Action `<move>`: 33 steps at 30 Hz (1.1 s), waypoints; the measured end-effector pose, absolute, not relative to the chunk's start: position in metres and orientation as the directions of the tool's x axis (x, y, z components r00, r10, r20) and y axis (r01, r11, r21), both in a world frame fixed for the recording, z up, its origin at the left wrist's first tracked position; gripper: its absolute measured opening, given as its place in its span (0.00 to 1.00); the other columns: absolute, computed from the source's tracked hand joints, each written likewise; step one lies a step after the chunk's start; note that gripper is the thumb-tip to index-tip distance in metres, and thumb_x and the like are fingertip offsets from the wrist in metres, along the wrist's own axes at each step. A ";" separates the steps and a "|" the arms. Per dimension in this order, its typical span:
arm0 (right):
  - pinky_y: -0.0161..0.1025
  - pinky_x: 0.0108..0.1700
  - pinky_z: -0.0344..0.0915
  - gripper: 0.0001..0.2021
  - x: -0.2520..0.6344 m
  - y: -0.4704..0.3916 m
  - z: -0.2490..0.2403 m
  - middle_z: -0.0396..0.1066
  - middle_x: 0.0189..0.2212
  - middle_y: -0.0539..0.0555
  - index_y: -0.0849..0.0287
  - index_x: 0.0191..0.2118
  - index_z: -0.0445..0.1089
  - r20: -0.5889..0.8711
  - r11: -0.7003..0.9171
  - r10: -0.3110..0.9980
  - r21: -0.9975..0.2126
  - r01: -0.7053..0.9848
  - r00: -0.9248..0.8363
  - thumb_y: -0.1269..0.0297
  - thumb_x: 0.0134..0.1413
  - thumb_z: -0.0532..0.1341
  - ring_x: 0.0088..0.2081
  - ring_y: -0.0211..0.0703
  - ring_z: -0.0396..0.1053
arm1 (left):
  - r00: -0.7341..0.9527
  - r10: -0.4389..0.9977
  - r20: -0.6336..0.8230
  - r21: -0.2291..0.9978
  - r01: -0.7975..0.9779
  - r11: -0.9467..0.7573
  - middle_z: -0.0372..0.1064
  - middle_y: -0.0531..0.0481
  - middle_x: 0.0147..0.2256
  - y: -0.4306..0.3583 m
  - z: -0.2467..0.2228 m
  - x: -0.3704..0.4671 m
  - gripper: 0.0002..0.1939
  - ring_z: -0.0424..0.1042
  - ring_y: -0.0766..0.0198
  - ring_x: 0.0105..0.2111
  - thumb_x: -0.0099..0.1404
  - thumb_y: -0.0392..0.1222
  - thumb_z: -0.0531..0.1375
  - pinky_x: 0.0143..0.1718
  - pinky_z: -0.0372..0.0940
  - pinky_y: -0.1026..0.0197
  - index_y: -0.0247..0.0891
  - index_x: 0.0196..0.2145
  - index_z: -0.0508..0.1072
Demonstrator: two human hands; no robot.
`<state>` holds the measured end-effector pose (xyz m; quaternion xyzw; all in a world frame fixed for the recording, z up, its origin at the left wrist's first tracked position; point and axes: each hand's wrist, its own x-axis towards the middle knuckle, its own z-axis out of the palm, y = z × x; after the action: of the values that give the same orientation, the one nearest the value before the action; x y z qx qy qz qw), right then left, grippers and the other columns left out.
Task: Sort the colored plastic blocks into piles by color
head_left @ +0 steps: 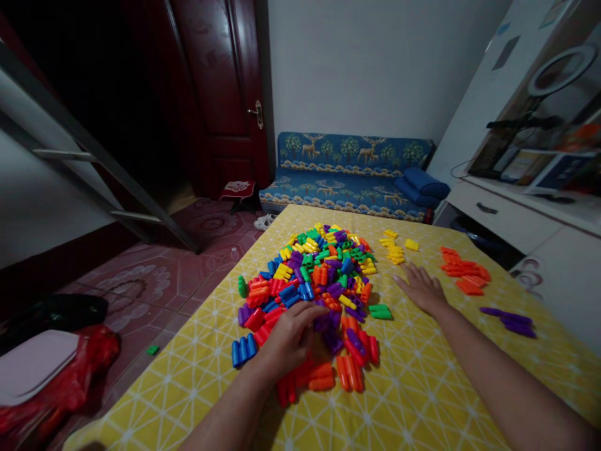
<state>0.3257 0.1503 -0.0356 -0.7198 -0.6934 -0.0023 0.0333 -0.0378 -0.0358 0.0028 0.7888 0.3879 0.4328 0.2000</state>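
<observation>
A large heap of plastic building blocks (pixel 323 269) in red, blue, green, yellow, purple and orange lies on the yellow patterned tablecloth (pixel 197 376). My left hand (pixel 293 335) is over the near side of the heap, its fingers curled down by a purple block (pixel 323 321). What lies under those fingers is hidden. To the right of the heap, my right hand (pixel 421 289) rests on the cloth with fingers spread, holding nothing. Just beyond its fingertips are several yellow blocks (pixel 394 250). A green block (pixel 380 312) lies between the hand and the heap.
Farther right lie a group of orange blocks (pixel 464 269) and several purple blocks (pixel 509 321). A blue sofa (pixel 347 175) stands behind the table, a white cabinet (pixel 516 219) on the right. One green block (pixel 153 349) is on the floor, left of the table.
</observation>
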 end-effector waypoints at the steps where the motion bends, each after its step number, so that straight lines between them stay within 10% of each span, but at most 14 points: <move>1: 0.62 0.67 0.42 0.36 0.324 0.143 -0.036 0.41 0.72 0.56 0.57 0.70 0.47 0.048 -0.021 0.999 -0.046 0.999 0.023 0.43 0.63 0.41 0.71 0.55 0.39 | 0.311 0.785 0.536 0.652 0.438 -0.619 0.72 0.41 0.48 -0.036 0.002 -0.037 0.24 0.73 0.58 0.48 0.63 0.25 0.52 0.46 0.70 0.57 0.39 0.55 0.69; 8: 0.61 0.67 0.47 0.30 0.309 0.085 -0.042 0.50 0.69 0.58 0.55 0.67 0.56 0.116 0.079 0.992 -0.215 0.973 -0.055 0.49 0.63 0.46 0.70 0.52 0.46 | 0.115 0.881 0.459 0.823 0.319 -0.470 0.77 0.44 0.43 -0.033 -0.005 -0.031 0.24 0.77 0.57 0.42 0.64 0.31 0.58 0.40 0.72 0.59 0.40 0.57 0.68; 17: 0.45 0.49 0.71 0.19 0.229 -0.032 -0.011 0.74 0.50 0.58 0.53 0.53 0.67 0.455 0.293 0.876 -0.765 0.573 0.160 0.51 0.64 0.51 0.50 0.49 0.72 | 0.140 0.834 0.534 0.778 0.305 -0.549 0.80 0.45 0.36 -0.041 0.014 -0.030 0.09 0.78 0.60 0.36 0.61 0.38 0.64 0.39 0.73 0.61 0.38 0.41 0.79; 21: 0.40 0.38 0.74 0.19 0.190 -0.060 0.002 0.75 0.45 0.56 0.53 0.55 0.67 0.513 0.478 0.856 -0.735 0.481 -0.068 0.56 0.60 0.59 0.39 0.45 0.75 | 0.221 0.790 0.573 0.745 0.261 -0.614 0.79 0.45 0.35 -0.045 0.015 -0.027 0.09 0.78 0.61 0.33 0.62 0.41 0.65 0.34 0.73 0.63 0.37 0.40 0.79; 26: 0.46 0.51 0.73 0.22 0.168 -0.064 -0.011 0.74 0.50 0.54 0.48 0.58 0.66 0.566 0.601 0.790 -0.641 0.477 -0.235 0.65 0.58 0.62 0.50 0.48 0.73 | 0.304 0.731 0.611 0.723 0.162 -0.671 0.79 0.43 0.34 -0.049 0.016 -0.019 0.08 0.78 0.61 0.34 0.62 0.43 0.67 0.36 0.73 0.62 0.35 0.35 0.78; 33: 0.43 0.46 0.72 0.12 0.229 -0.033 0.000 0.76 0.43 0.56 0.52 0.49 0.73 0.687 0.524 0.726 -0.559 0.643 0.005 0.62 0.62 0.57 0.44 0.47 0.74 | 0.360 0.683 0.635 0.638 0.254 -0.727 0.78 0.44 0.33 -0.047 0.015 -0.024 0.05 0.77 0.62 0.34 0.66 0.40 0.63 0.35 0.72 0.63 0.37 0.35 0.78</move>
<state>0.2292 -0.0326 0.0002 -0.4862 -0.7041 0.0405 0.5159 -0.0242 -0.0466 0.0149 0.7942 0.2949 0.4826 0.2223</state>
